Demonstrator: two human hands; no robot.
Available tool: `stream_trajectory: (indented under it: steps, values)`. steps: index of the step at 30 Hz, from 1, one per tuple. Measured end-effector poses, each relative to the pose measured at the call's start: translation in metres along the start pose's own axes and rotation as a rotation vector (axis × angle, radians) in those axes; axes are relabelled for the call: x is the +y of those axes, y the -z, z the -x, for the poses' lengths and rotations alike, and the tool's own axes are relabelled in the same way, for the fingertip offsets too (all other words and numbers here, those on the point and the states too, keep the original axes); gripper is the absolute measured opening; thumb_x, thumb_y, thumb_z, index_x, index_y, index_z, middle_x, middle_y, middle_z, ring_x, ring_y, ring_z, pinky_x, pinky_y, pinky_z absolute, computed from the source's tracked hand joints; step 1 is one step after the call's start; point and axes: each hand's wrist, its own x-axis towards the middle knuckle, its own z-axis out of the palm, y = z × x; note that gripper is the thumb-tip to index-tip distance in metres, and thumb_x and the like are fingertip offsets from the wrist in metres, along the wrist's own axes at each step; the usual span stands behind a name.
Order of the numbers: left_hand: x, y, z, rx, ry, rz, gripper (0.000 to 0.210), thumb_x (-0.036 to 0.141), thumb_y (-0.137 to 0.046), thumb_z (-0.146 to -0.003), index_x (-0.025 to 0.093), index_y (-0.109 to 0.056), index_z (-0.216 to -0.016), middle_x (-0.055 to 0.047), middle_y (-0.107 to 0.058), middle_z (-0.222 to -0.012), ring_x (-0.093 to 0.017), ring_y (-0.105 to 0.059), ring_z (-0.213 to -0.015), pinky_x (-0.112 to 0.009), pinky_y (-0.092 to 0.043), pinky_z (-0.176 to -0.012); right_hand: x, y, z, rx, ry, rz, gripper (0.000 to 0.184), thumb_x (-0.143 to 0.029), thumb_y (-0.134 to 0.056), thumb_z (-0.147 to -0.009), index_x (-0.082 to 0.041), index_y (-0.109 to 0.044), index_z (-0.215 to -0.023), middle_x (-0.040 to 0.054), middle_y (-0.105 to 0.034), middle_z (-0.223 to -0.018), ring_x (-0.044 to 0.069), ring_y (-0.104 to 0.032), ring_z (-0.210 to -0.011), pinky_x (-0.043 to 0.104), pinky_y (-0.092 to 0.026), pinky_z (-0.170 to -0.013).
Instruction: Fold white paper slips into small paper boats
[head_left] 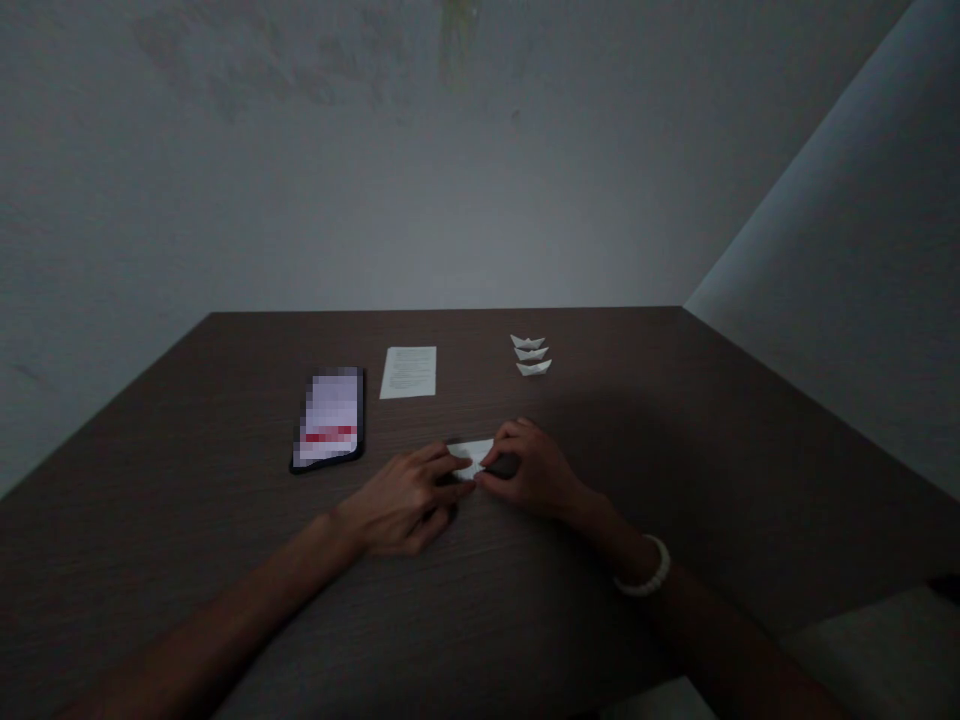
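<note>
A small piece of white paper (471, 450) lies on the table in front of me, partly covered by my fingers. My left hand (412, 495) holds it from the left, its fingertips pressed on the paper's near left part. From the right, my right hand (536, 468) pinches the paper's near edge between thumb and fingers. The fingertips of both hands almost meet there, and they hide how the paper is folded. Beyond my right hand stand several small folded paper boats, the nearest boat (534, 368) in a column with the others behind it.
A phone (330, 415) with a lit, blurred screen lies left of my hands. Printed paper sheets (409, 372) lie farther back, between phone and boats. The brown table (187, 420) meets a grey wall (480, 200) at its far edge. A beaded bracelet (658, 570) circles my right wrist.
</note>
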Motion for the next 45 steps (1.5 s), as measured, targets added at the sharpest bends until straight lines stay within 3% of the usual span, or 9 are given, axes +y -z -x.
stream_trajectory:
  steps: [8, 27, 37, 45]
  values:
    - [0.001, 0.0, 0.0, 0.0, 0.005, -0.002, 0.038, 0.017, -0.046, -0.082, 0.018, -0.062, -0.117, -0.012, -0.056, -0.125, -0.029, -0.053, -0.11, -0.048, -0.048, -0.091, 0.0, 0.0, -0.003, 0.021, -0.045, -0.024, 0.003, -0.019, -0.073, -0.072, -0.02, -0.07, -0.072, 0.0016, -0.061, -0.078, 0.016, -0.054, -0.077, 0.029, -0.041, -0.073]
    - [0.002, -0.001, 0.002, 0.011, 0.026, 0.006, 0.039, 0.017, -0.047, -0.082, 0.018, -0.063, -0.118, -0.012, -0.056, -0.125, -0.03, -0.052, -0.112, -0.048, -0.048, -0.091, 0.009, 0.002, -0.005, 0.146, -0.15, 0.002, 0.007, -0.012, -0.072, -0.07, -0.017, -0.067, -0.067, 0.002, -0.059, -0.073, 0.016, -0.055, -0.072, 0.027, -0.041, -0.067]
    - [0.001, 0.003, 0.002, 0.032, 0.015, 0.047, 0.039, 0.016, -0.047, -0.081, 0.018, -0.063, -0.117, -0.011, -0.057, -0.125, -0.029, -0.052, -0.113, -0.048, -0.046, -0.094, 0.002, 0.001, -0.004, 0.071, -0.068, 0.017, 0.008, -0.023, -0.073, -0.072, -0.019, -0.066, -0.071, 0.002, -0.06, -0.079, 0.017, -0.055, -0.079, 0.03, -0.043, -0.075]
    - [0.005, 0.01, -0.003, 0.109, 0.019, 0.192, 0.034, 0.011, -0.04, -0.082, 0.014, -0.064, -0.106, -0.009, -0.066, -0.114, -0.025, -0.057, -0.1, -0.044, -0.049, -0.089, -0.006, 0.003, -0.002, 0.024, -0.085, 0.032, 0.026, -0.036, -0.079, -0.066, -0.02, -0.067, -0.082, 0.0029, -0.06, -0.086, 0.019, -0.054, -0.082, 0.031, -0.044, -0.075]
